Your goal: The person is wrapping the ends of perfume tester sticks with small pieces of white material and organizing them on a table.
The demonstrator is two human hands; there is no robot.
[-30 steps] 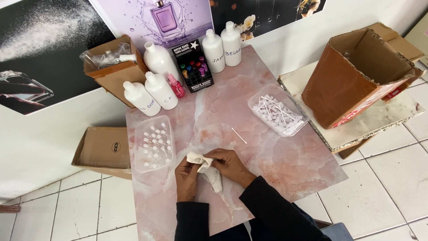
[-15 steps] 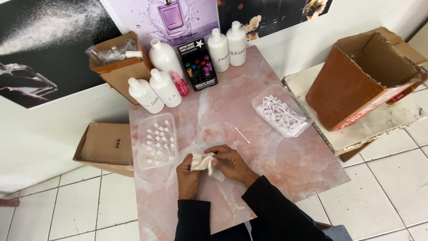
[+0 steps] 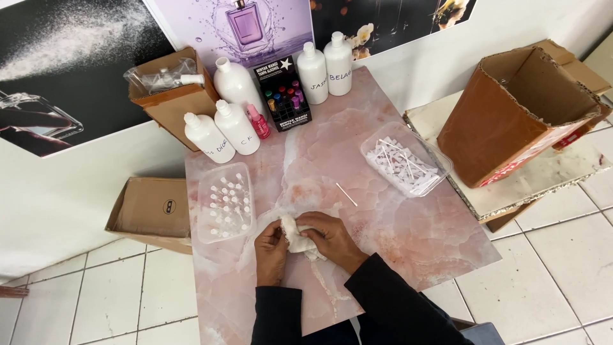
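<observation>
Both my hands meet over the near middle of a pink marbled table. My left hand and my right hand are closed around a crumpled white cloth held between them just above the tabletop. Whether anything is wrapped inside the cloth is hidden. A thin white stick lies loose on the table just beyond my right hand. A clear tray of small white-capped vials sits to the left of my left hand.
A clear tray of white sticks lies at the right. Several white bottles, a small pink bottle and a black box of coloured vials stand at the back. Cardboard boxes flank the table, one on the floor.
My hands have bunched the white cloth tighter between them; its hanging tail is now tucked in. The view has shifted slightly.
</observation>
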